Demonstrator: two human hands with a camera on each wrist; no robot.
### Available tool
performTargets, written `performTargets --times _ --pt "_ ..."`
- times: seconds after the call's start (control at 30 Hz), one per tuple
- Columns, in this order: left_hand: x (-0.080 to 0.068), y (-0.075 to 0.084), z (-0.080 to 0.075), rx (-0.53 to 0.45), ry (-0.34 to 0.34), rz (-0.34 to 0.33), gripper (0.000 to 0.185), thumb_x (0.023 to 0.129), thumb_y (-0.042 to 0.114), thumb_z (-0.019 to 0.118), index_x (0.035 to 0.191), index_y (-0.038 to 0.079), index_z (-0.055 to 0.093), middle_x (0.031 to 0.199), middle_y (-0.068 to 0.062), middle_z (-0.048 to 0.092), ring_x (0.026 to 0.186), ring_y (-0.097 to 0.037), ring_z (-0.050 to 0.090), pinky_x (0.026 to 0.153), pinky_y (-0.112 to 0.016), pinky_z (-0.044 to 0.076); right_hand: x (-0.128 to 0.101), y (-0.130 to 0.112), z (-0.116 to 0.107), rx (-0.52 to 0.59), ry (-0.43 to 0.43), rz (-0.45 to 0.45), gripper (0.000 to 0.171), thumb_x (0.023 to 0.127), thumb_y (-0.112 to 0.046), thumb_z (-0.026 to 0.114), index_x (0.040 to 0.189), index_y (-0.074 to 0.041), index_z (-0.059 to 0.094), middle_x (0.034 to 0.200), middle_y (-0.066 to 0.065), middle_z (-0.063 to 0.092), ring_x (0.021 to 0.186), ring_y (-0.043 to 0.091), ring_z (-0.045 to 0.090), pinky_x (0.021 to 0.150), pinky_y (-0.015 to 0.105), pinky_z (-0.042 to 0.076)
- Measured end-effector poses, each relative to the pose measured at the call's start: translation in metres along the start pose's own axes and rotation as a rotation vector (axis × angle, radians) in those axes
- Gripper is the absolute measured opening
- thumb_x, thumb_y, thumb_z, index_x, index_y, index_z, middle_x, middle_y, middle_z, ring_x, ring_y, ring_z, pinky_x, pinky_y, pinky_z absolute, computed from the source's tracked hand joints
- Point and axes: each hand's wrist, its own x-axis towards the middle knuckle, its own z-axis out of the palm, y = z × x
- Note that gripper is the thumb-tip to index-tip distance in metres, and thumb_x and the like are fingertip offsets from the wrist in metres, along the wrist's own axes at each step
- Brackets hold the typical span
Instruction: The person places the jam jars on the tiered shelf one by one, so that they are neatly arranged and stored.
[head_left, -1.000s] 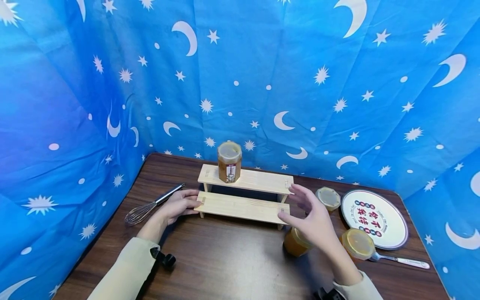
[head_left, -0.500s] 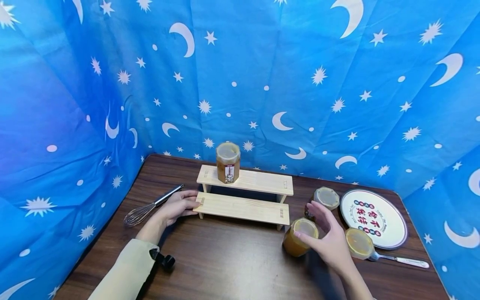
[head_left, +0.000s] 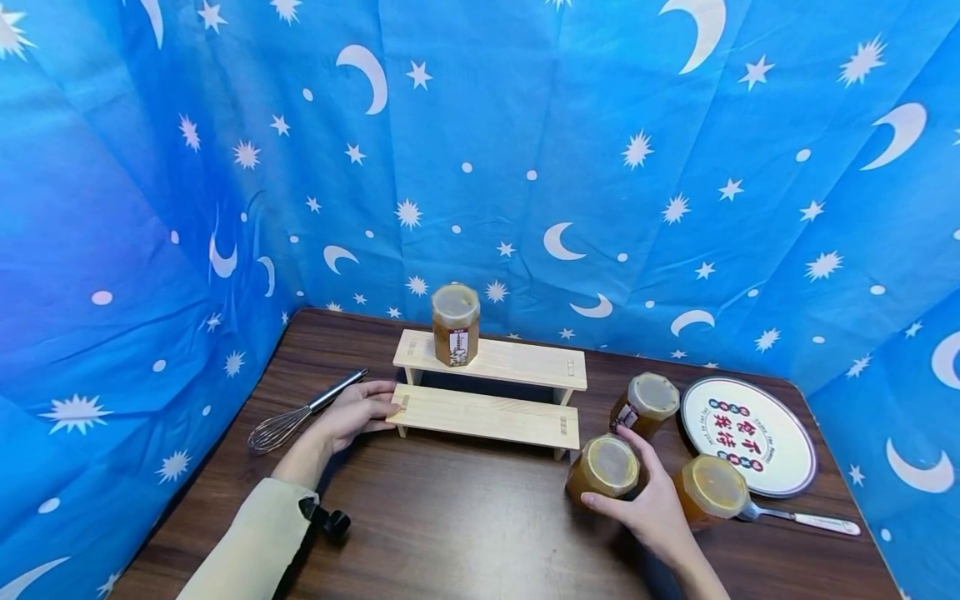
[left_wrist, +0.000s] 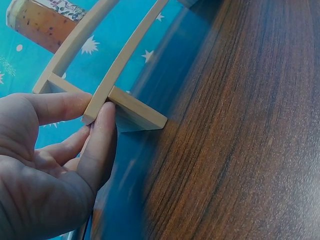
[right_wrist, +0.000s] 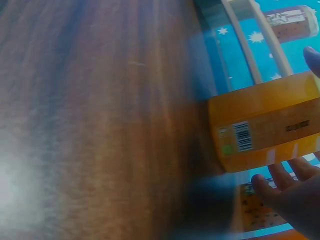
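A two-tier wooden display stand [head_left: 487,415] stands on the table. My left hand [head_left: 362,413] pinches the left end of its lower board between thumb and fingers, as the left wrist view shows up close. My right hand [head_left: 654,500] spreads around a jam jar [head_left: 602,467] right of the stand, thumb on the near side and fingers on the far side. In the right wrist view the jar shows an orange side with a barcode label [right_wrist: 243,136], and the thumb looks slightly off it. Another jar [head_left: 455,327] stands on the upper board, towards the left.
Two more jars stand near my right hand, a dark-labelled jar [head_left: 646,405] behind and an amber jar [head_left: 711,492] to its right. Further right are a round plate [head_left: 780,446] and a white-handled utensil [head_left: 817,523]. A whisk [head_left: 307,412] lies left of the stand.
My right hand has left the stand's right end, moved right and towards me, and lowered around the near jar. My left hand keeps its place on the lower board.
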Motion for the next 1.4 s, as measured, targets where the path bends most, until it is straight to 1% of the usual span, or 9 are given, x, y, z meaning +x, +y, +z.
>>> performTargets --times 0.17,0.3,0.4,0.57,0.63,0.8,0.87,1.13,1.4 --pt "0.000 0.000 0.001 0.001 -0.002 0.002 0.064 0.096 0.000 0.068 0.152 -0.009 0.039 0.143 -0.029 0.053 0.105 -0.024 0.070 0.089 -0.039 0.061 -0.001 0.008 0.004 -0.049 0.000 0.025 0.103 0.074 -0.026 0.097 0.157 -0.013 0.038 0.140 0.011 0.057 0.121 0.026 0.057 0.099 0.040 0.050" --pt "0.000 0.000 0.000 -0.004 -0.002 0.002 0.065 0.096 0.000 0.068 0.153 -0.009 0.038 0.144 -0.029 0.052 0.105 -0.024 0.070 0.089 -0.039 0.061 -0.003 0.013 0.008 -0.073 0.023 0.013 0.099 0.073 -0.027 0.098 0.152 -0.010 0.042 0.138 0.010 0.059 0.120 0.026 0.058 0.100 0.041 0.048" --pt "0.000 0.000 0.000 -0.008 -0.002 0.000 0.065 0.096 -0.001 0.068 0.153 -0.009 0.038 0.143 -0.029 0.052 0.105 -0.024 0.070 0.089 -0.038 0.061 -0.003 0.017 0.011 -0.086 0.047 0.026 0.096 0.072 -0.028 0.098 0.149 -0.009 0.045 0.137 0.009 0.061 0.120 0.025 0.058 0.101 0.040 0.048" --pt "0.000 0.000 -0.001 -0.015 -0.007 0.001 0.065 0.096 0.000 0.068 0.153 -0.009 0.038 0.143 -0.029 0.052 0.105 -0.024 0.070 0.090 -0.039 0.061 -0.003 0.020 0.016 -0.079 0.086 0.043 0.094 0.070 -0.027 0.099 0.146 -0.007 0.048 0.134 0.010 0.062 0.120 0.025 0.058 0.103 0.044 0.046" --pt "0.000 -0.001 -0.001 -0.013 -0.009 0.002 0.065 0.096 0.000 0.068 0.153 -0.009 0.038 0.143 -0.029 0.052 0.105 -0.024 0.070 0.090 -0.039 0.061 -0.004 0.020 0.016 -0.075 0.094 0.052 0.093 0.070 -0.026 0.100 0.145 -0.007 0.048 0.134 0.010 0.062 0.119 0.023 0.058 0.102 0.039 0.047" --pt "0.000 -0.001 -0.001 -0.010 -0.013 0.005 0.065 0.096 0.001 0.068 0.153 -0.009 0.038 0.144 -0.029 0.052 0.106 -0.024 0.070 0.090 -0.039 0.061 -0.005 0.019 0.017 0.009 0.083 0.061 0.091 0.071 -0.020 0.099 0.146 -0.007 0.047 0.135 0.009 0.060 0.115 0.008 0.059 0.094 0.019 0.049" --pt "0.000 0.000 -0.001 -0.012 -0.013 0.004 0.065 0.096 0.000 0.068 0.153 -0.009 0.038 0.143 -0.029 0.052 0.106 -0.025 0.070 0.090 -0.039 0.061 -0.006 0.019 0.016 0.044 0.077 0.059 0.090 0.072 -0.016 0.098 0.146 -0.007 0.047 0.136 0.010 0.059 0.113 0.004 0.059 0.092 0.015 0.050" --pt "0.000 0.000 -0.001 -0.016 -0.010 -0.003 0.065 0.096 0.000 0.068 0.153 -0.009 0.038 0.142 -0.028 0.053 0.105 -0.024 0.070 0.089 -0.038 0.061 -0.008 0.019 0.016 0.090 0.086 0.064 0.090 0.073 -0.011 0.097 0.147 -0.006 0.046 0.137 0.013 0.059 0.113 -0.001 0.057 0.092 0.010 0.047" --pt "0.001 -0.001 -0.001 -0.023 -0.004 -0.007 0.065 0.096 0.000 0.069 0.153 -0.009 0.038 0.144 -0.029 0.051 0.105 -0.024 0.070 0.089 -0.038 0.061 -0.008 0.020 0.016 0.092 0.086 0.067 0.090 0.074 -0.011 0.096 0.147 -0.006 0.045 0.137 0.014 0.060 0.112 -0.003 0.057 0.091 0.010 0.048"
